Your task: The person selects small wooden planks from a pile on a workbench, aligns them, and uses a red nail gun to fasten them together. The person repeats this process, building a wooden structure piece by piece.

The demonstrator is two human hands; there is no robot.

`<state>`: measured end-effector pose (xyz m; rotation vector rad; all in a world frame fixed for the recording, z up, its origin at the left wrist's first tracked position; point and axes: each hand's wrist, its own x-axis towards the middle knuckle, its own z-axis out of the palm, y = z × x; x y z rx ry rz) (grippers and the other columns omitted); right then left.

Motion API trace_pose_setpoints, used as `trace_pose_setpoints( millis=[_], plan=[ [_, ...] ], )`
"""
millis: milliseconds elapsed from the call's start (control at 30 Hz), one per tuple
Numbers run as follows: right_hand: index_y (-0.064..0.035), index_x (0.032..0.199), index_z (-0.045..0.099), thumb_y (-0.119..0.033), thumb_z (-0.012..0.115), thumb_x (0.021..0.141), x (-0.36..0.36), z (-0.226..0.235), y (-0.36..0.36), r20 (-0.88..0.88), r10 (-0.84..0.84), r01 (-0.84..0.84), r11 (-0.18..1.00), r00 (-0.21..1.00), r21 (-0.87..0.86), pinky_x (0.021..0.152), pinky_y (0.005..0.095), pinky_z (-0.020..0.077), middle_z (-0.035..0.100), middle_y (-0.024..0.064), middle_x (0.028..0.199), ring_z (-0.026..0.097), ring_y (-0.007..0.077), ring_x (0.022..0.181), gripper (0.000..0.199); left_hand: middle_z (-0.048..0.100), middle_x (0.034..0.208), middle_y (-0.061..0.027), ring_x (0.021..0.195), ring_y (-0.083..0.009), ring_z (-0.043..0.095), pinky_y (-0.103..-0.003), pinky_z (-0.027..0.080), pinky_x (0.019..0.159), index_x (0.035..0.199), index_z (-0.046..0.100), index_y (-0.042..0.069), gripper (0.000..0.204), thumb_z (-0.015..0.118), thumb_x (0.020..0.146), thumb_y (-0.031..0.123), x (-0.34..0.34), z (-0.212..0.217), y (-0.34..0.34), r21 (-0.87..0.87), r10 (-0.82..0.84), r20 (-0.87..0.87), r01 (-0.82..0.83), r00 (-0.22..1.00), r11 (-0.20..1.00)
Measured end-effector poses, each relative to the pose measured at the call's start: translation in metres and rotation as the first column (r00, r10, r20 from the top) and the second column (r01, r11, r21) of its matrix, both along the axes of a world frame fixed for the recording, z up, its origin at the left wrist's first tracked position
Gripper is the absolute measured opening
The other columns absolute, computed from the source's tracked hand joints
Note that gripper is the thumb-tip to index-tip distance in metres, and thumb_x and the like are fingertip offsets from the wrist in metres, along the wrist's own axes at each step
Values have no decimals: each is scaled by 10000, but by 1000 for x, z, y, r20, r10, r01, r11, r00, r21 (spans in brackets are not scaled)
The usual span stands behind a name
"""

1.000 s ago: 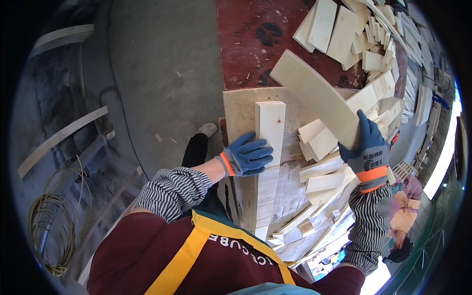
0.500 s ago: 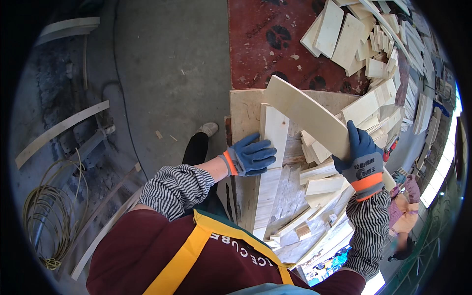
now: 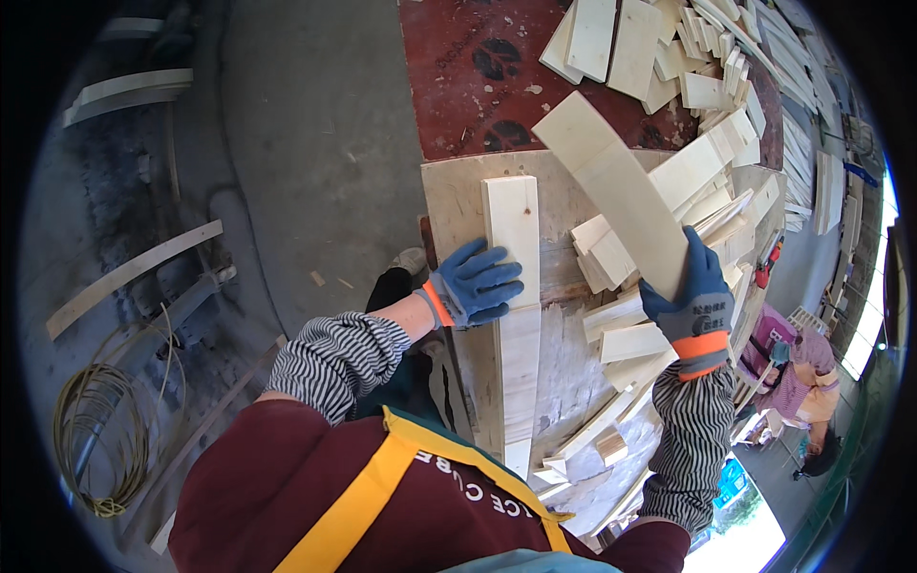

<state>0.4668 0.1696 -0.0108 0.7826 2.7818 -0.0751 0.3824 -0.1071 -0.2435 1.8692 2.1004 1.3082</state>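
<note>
My right hand (image 3: pixel 690 304), in a blue and grey glove with an orange cuff, grips the near end of a wide, flat wooden board (image 3: pixel 611 181). The board slants up and away to the left, over the worktable and some loose wood pieces. My left hand (image 3: pixel 473 285), gloved alike, lies with fingers spread on a long, pale wooden plank (image 3: pixel 516 224). This plank runs lengthwise along the table's left side, with a seam or joint partly under my fingers. Its underside is hidden.
Loose wood pieces (image 3: pixel 635 344) lie heaped along the right of the worktable (image 3: pixel 454 196). More boards (image 3: pixel 592 38) rest on the red surface beyond. At right another person (image 3: pixel 812 377) is bent over. Coiled hose (image 3: pixel 95 435) and strips (image 3: pixel 134 267) lie at left.
The board in my right hand has swung, its far end shifting to the right and away from the plank. My left hand stays on the plank. The whole view has turned slightly.
</note>
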Motion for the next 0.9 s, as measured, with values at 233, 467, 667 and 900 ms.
trace_pose_setpoints(
  millis=[233, 467, 667, 900],
  plan=[
    [-79, 1414, 406, -334, 757, 712, -43, 3, -11, 205, 277, -304, 946, 939, 115, 751, 454, 536, 585, 126, 1142, 625, 332, 985, 825, 535, 1354, -41, 1270, -310, 470, -540, 387, 1062, 1211, 605, 231, 434, 651, 842, 455, -2, -2, -2, 24, -24, 29, 23, 999, 999],
    [-83, 1430, 389, -360, 782, 682, -50, -1, -11, 185, 293, -320, 937, 938, 142, 783, 463, 525, 573, 113, 1146, 610, 308, 1013, 889, 531, 1368, -60, 1273, -317, 480, -557, 368, 1067, 1219, 581, 210, 542, 632, 830, 585, 3, -12, -5, 69, -19, 67, 14, 998, 997],
    [-95, 1442, 376, -371, 791, 677, -53, 1, -5, 150, 319, -340, 931, 936, 137, 767, 452, 529, 569, 111, 1149, 621, 307, 977, 914, 534, 1364, -71, 1268, -318, 487, -551, 363, 1073, 1216, 580, 190, 560, 611, 836, 601, 4, -13, -4, 72, -24, 65, 19, 998, 997],
    [-96, 1453, 362, -343, 773, 687, -54, 2, -7, 255, 269, -299, 950, 929, 90, 787, 461, 533, 566, 149, 1188, 625, 345, 994, 904, 525, 1379, -76, 1296, -322, 466, -553, 339, 1099, 1231, 573, 187, 568, 608, 838, 595, 5, -17, -5, 73, -25, 62, 21, 998, 997]
  ],
)
